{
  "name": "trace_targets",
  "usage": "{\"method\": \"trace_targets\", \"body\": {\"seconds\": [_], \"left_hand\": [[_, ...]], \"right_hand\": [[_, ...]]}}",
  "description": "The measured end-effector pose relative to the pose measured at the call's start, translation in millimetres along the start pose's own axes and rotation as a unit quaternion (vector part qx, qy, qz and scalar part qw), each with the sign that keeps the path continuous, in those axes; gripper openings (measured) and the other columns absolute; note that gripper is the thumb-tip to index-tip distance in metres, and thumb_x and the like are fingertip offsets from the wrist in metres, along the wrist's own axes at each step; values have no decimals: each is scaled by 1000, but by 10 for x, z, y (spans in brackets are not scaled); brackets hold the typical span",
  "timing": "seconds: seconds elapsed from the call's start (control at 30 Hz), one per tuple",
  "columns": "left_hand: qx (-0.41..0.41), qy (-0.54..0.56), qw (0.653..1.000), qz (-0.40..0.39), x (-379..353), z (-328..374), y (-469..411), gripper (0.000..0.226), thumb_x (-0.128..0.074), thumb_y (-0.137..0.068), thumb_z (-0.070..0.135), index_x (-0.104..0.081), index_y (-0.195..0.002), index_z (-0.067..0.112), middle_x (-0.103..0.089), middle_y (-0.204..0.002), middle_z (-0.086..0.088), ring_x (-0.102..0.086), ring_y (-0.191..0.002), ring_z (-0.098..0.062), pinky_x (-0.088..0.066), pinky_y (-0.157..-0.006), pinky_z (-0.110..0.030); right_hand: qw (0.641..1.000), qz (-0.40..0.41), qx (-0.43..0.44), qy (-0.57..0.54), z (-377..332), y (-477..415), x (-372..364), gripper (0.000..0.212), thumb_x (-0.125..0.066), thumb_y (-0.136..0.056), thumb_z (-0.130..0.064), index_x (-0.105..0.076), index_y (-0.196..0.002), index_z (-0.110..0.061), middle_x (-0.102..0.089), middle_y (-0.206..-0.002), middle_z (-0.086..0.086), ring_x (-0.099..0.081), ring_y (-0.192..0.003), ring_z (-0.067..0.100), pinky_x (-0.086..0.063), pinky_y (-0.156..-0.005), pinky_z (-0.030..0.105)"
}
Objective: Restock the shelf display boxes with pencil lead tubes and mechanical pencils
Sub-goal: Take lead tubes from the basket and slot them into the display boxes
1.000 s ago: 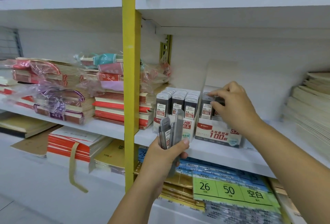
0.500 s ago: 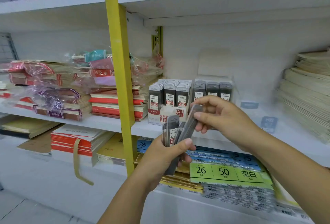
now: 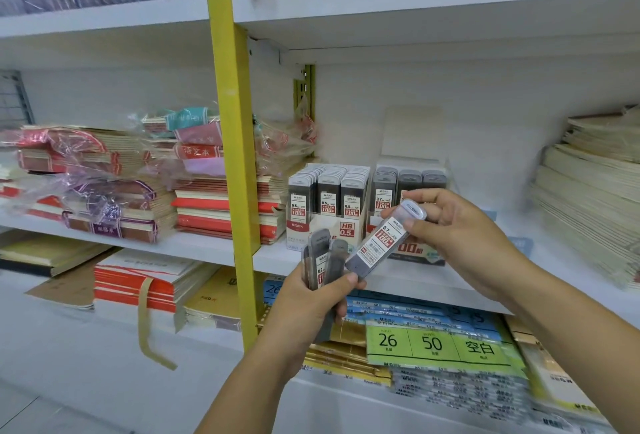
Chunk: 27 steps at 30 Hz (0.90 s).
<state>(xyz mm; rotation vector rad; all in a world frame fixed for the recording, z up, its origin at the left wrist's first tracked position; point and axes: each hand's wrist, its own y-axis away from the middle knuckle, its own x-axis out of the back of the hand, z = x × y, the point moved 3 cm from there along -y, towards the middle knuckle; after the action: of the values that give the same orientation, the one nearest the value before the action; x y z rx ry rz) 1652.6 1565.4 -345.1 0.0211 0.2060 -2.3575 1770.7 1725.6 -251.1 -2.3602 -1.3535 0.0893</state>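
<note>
My left hand [image 3: 311, 302] grips a bunch of grey pencil lead tubes [image 3: 323, 262] upright, in front of the middle shelf. My right hand [image 3: 460, 233] pinches one 0.7 lead tube [image 3: 382, 241] by its pale cap, tilted down to the left, its foot close to my left thumb. Behind my hands two display boxes stand on the shelf: the 0.5 box [image 3: 327, 227] on the left is packed full, while the 0.7 box [image 3: 420, 255] on the right holds rows of tubes [image 3: 408, 179], partly hidden by my right hand.
A yellow upright post [image 3: 230, 143] splits the shelving left of the boxes. Stacks of wrapped notebooks [image 3: 114, 184] fill the left side, and pale paper stacks [image 3: 588, 198] sit at the right. Loose-leaf packs with a green label [image 3: 436, 345] lie on the lower shelf.
My right hand left the 0.7 box, came back to my left hand and drew one tube out of the bunch. It now holds that tube apart, up and to the right.
</note>
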Motion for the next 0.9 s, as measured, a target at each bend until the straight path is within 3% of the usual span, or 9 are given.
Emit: {"method": "trace_targets", "body": {"seconds": [0.1, 0.2, 0.27, 0.37, 0.43, 0.57, 0.77, 0.83, 0.9], "left_hand": [[-4, 21, 1000, 5, -22, 31, 6, 31, -72, -90, 30, -67, -116, 14, -76, -75, 2, -60, -56, -6, -51, -57, -17], [-8, 42, 999, 10, -18, 44, -20, 30, -71, -91, 30, -67, -111, 9, -78, -84, -3, -66, -59, -11, -54, -58, -21], [-13, 36, 999, 13, 4, 39, -42, 30, -71, -90, 35, -67, -101, 7, -74, -74, -2, -63, -59, -12, -53, -58, -21], [-20, 25, 999, 8, 34, 15, -69, 33, -74, -85, 44, -64, -85, 12, -61, -62, -2, -55, -57, -13, -50, -59, -22], [-22, 30, 999, 3, 48, 5, -82, 35, -77, -80, 47, -63, -85, 16, -59, -61, 0, -53, -57, -13, -50, -61, -25], [-29, 20, 999, -7, 65, 30, -78, 42, -76, -70, 58, -62, -88, 23, -57, -61, 1, -53, -58, -12, -48, -68, -32], [12, 38, 998, -45, 83, 49, -90, 24, -66, -76, 36, -61, -95, 23, -60, -72, -1, -52, -71, -19, -42, -69, -36], [17, 37, 998, -53, 76, 50, -91, 23, -64, -78, 34, -67, -97, 23, -65, -76, 0, -56, -73, -17, -43, -72, -37], [20, 20, 998, -58, 73, 51, -69, 14, -62, -92, 35, -74, -97, 32, -74, -85, 4, -65, -77, -12, -47, -75, -32]], "right_hand": [[999, 0, 0, 41, -36, -10, -3, 24, -62, -90, -10, -57, -113, -15, -76, -95, -1, -72, -89, 15, -56, -70, 24], [984, 78, 81, 137, -208, -47, 107, 25, -63, -90, -13, -60, -103, -34, -75, -92, -12, -71, -78, 10, -54, -62, 22], [963, 142, 164, 162, -388, -111, 191, 32, -62, -91, -12, -59, -98, -44, -74, -92, -13, -70, -81, 6, -55, -66, 23], [931, 143, 221, 253, -513, -289, 171, 37, -59, -94, -11, -54, -98, -48, -69, -91, -17, -64, -84, -9, -51, -63, 11], [912, 112, 200, 341, -464, -445, 101, 31, -57, -95, -17, -48, -104, -46, -64, -92, -21, -62, -81, -11, -48, -57, 10], [905, 70, 140, 396, -299, -684, 50, 24, -58, -95, -20, -41, -105, -35, -63, -94, -16, -59, -85, -3, -45, -65, 19], [876, 80, 114, 462, -131, -802, 25, 13, -65, -89, -28, -56, -97, -32, -46, -102, -10, -51, -83, 4, -40, -73, 20], [869, 87, 102, 476, -92, -788, 9, 17, -63, -91, -27, -58, -107, -30, -43, -106, -8, -50, -88, 8, -41, -79, 24], [865, 94, 94, 484, -84, -749, 7, 24, -60, -93, -24, -59, -117, -27, -42, -107, -7, -50, -95, 11, -42, -84, 26]]}}
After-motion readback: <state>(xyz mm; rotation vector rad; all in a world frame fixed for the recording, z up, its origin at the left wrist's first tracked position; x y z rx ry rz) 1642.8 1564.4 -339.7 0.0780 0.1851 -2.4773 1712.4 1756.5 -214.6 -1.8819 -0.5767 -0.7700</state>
